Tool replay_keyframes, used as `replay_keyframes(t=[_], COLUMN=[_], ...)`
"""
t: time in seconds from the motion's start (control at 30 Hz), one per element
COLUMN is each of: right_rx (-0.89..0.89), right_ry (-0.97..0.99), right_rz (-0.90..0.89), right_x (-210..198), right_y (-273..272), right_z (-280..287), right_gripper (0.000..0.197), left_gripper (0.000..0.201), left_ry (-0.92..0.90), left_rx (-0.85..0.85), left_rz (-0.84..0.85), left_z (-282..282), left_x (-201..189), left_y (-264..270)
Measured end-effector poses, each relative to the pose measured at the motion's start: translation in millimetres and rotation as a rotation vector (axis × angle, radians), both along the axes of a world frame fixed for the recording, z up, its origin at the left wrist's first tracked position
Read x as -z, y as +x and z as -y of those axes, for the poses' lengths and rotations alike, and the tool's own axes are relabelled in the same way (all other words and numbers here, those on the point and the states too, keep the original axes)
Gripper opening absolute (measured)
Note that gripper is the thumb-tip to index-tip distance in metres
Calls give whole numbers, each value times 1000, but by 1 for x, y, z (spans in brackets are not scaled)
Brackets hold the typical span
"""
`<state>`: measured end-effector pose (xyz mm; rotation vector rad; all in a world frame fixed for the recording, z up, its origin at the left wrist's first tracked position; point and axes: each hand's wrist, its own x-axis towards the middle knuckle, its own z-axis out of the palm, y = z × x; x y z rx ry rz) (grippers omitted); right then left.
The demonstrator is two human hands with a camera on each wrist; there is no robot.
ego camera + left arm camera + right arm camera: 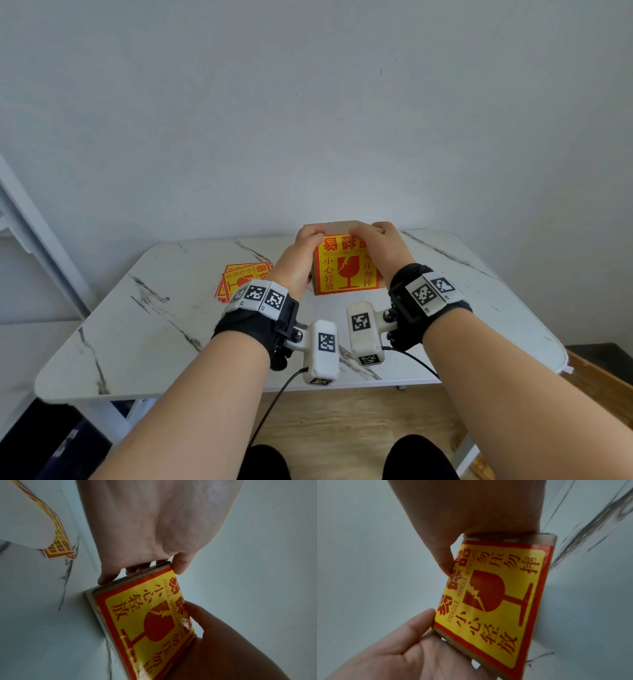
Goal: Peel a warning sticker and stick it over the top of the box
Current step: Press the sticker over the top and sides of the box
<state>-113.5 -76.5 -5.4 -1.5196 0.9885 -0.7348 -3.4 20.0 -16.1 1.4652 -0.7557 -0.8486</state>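
Left hand [306, 247] & right hand [383, 247] grip box [339, 228] sides.

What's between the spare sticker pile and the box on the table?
In the head view, the left hand and its wrist cross that stretch, gripping the box. The left wrist view shows bare marble table between the sticker pile and the box.

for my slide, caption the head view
Both hands grip a cardboard box bearing a fragile sticker.

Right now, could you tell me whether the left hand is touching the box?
Touching. The left wrist view shows the left hand with fingertips curled over the edge of the box, beside its sticker; the head view agrees.
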Motion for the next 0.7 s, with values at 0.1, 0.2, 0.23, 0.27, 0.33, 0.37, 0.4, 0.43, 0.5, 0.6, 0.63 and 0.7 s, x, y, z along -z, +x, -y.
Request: replay_keyframes(t=[0.1,0.2,0.23,0.27,0.33,0.37,0.4,0.43,0.5,0.6,0.63,0.7], right_rx=[-2,-25,-35,-40,-30,-29,-30,-31,-33,-58,-83,-101], right_ry=[-128,-153,-163,-170,-166,-170,-168,-163,-155,-60,-28,9], right_rz=[-35,-42,-53,-67,-69,-74,-81,-86,-84,-37,-14,23], right_x=[2,3,4,5,5,5,5,6,4,7,9,11], right_y=[0,0,1,1,1,1,2,3,2,1,0,-4], right_z=[0,0,2,3,6,7,6,6,4,5,5,2], right_gripper=[20,32,33,34,34,35,36,37,37,28,21,28], left_gripper=[46,75,76,74,71,67,60,50,30,33,33,29], left_ry=[56,95,102,108,106,104,103,100,83,60,57,61], left_rx=[1,-25,-42,-55,-46,-33,-23,-20,-48,-117,-124,-112], left_rz=[61,154,166,163,124,100,75,45,0,-38,-50,-47], left_z=[1,6,8,9,12,13,12,12,11,13,14,14], left_x=[0,5,6,6,6,6,5,4,1,2,2,4], left_y=[-3,-2,0,1,1,2,2,2,2,5,5,5])
